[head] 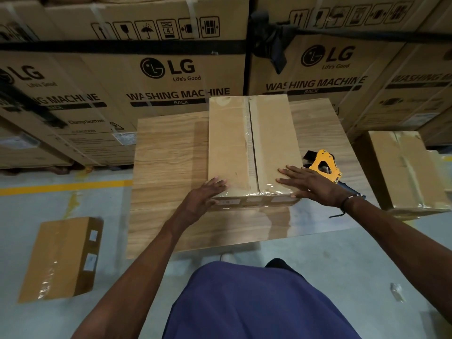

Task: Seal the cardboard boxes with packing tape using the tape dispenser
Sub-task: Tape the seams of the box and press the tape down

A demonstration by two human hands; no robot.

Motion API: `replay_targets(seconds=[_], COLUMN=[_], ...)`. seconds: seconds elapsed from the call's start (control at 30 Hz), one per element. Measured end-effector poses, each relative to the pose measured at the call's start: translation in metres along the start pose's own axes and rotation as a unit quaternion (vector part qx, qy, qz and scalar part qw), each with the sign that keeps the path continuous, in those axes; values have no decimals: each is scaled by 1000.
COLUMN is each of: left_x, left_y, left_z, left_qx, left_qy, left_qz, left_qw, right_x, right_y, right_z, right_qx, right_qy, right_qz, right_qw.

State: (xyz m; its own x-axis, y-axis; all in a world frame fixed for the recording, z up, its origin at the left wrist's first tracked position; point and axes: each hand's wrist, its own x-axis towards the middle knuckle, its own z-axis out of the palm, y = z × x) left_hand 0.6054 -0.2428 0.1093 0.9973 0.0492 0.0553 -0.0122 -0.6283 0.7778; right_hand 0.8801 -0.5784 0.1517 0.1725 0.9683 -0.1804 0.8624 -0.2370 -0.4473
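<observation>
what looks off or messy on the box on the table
The clear tape along the box's centre seam looks wrinkled, and bunched at the near edge between the left hand and right hand. Otherwise nothing stands out.

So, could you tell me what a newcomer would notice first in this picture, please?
Probably the cardboard box in the middle of the wooden table, with clear tape over its centre seam and the left hand and right hand laid flat on its near end. Next, the yellow tape dispenser lying just right of it, and the wall of large LG washing machine cartons behind.
</observation>
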Motion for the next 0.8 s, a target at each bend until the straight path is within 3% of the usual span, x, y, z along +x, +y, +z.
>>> replay_targets(seconds=[0.2, 0.23, 0.3, 0.37, 0.4, 0.43, 0.5, 0.67, 0.8], left_x=[3, 5, 8, 16, 22, 29, 45, 66, 60], left_y=[4, 10, 28, 49, 60, 69, 83, 85, 65], left_z=[0, 3, 18, 40, 50, 58, 66, 62, 55], left_qx=[-45, -32, 13, 58, 73, 79, 73, 6, -42], left_qy=[16, 51, 161, 242, 257, 266, 279, 289, 283], left_qz=[-41, -54, -85, -125, -157, -199, -281, -378, -351], left_qw=[998, 997, 983, 960, 951, 940, 915, 879, 892], right_x=[5, 7, 15, 28, 36, 43, 52, 51, 47], right_y=[6, 0, -20, -49, -64, -78, -97, -100, -91], right_z=[-15, -13, 0, 23, 34, 42, 52, 57, 59], right_qx=[85, 111, 151, 195, 210, 213, 202, 205, 250], right_qy=[-59, -33, 107, 270, 316, 337, 344, 360, 372], right_qz=[20, 40, 122, 274, 343, 395, 449, 456, 438], right_qw=[994, 992, 975, 902, 859, 828, 800, 788, 779])
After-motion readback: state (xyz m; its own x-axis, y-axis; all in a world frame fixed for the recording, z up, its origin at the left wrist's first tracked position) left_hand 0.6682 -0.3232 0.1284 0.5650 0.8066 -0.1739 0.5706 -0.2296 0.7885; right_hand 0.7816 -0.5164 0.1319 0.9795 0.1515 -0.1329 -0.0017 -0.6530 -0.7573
